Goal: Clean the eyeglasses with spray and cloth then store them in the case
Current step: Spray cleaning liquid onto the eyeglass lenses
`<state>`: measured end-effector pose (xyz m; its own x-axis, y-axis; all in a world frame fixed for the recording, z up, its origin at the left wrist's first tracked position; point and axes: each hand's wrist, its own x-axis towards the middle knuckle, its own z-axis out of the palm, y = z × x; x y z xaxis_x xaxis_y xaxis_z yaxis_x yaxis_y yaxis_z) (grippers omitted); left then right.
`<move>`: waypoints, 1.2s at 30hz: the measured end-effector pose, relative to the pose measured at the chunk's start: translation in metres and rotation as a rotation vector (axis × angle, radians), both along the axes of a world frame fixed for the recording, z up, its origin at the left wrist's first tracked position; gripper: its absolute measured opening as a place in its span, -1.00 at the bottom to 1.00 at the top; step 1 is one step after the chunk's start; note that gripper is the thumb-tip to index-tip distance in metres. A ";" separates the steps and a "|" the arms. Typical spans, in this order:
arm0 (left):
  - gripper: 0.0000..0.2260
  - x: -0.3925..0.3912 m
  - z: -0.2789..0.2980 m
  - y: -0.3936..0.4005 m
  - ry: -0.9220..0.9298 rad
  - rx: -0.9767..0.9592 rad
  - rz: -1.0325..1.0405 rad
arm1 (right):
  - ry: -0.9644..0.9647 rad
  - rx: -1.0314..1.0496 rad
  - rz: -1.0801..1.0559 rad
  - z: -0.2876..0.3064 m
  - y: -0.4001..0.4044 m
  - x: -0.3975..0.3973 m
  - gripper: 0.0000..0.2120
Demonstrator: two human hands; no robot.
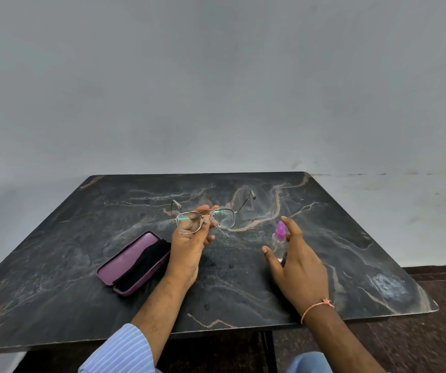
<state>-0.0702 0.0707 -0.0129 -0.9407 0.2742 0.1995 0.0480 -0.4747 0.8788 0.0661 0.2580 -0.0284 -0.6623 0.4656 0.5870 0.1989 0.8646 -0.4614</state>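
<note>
One eyeglasses [206, 218] in left hand [188, 244]; one spray bottle [280, 236], case [135, 262], cloth [146, 261].

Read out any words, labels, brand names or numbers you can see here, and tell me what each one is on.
None can be read.
Spray bottle with the pink cap: no label legible, partly hidden behind the right hand.
Open purple glasses case holding the black cloth: no marking shows.
Eyeglasses held by the left hand: no print visible on the frame.

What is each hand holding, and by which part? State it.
The left hand pinches the eyeglasses at the bridge, between the lenses. The right hand holds nothing; its fingers are spread beside the spray bottle.
</note>
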 end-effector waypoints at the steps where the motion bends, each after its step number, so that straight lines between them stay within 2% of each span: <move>1: -0.76 0.000 -0.001 0.000 0.005 -0.007 0.005 | -0.007 0.002 -0.006 0.000 0.000 0.000 -0.29; 5: -0.74 -0.002 -0.003 0.000 -0.003 -0.018 0.020 | -0.044 0.008 0.000 0.003 -0.002 0.000 -0.33; 11: -0.75 0.000 -0.002 -0.001 0.025 -0.037 0.053 | -0.071 0.050 0.055 0.003 -0.004 -0.003 -0.26; 19: -0.81 0.006 0.002 -0.002 0.054 -0.094 0.077 | 0.052 -0.127 0.309 0.016 -0.040 0.003 -0.26; 27: -0.82 0.008 0.001 -0.005 0.073 -0.111 0.077 | 0.112 -0.164 0.357 0.038 -0.076 -0.022 -0.29; 36: -0.78 0.003 -0.002 -0.004 0.063 -0.100 0.086 | 0.035 -0.167 0.365 0.047 -0.079 -0.040 -0.46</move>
